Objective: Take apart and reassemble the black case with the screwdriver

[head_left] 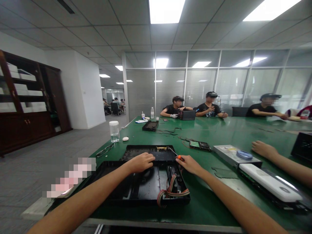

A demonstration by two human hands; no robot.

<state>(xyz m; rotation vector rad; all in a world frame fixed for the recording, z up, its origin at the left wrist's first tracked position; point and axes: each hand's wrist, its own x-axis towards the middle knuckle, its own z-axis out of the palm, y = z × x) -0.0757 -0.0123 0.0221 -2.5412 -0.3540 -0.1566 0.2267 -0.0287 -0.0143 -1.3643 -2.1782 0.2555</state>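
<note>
A black open device casing (143,185) lies before me, with a striped ribbon cable (173,193) looping over its right side. Its second black panel (141,152) extends behind it, carrying a small brass-coloured part (161,148) at the far edge. My left hand (142,162) has its fingers curled over the edge between the two halves; its fingertips are partly hidden. In my right hand (192,164) is a screwdriver (179,158) with an orange and black handle, its shaft angled up left so the tip is close to the brass-coloured part.
A jar (114,131), glasses (104,150) and a pink, blurred-out item (73,177) are to the left. On the right lie a circuit assembly (198,145), a box (234,154) and a white device (270,182), near another person's arm (282,159). Several people sit across the green table.
</note>
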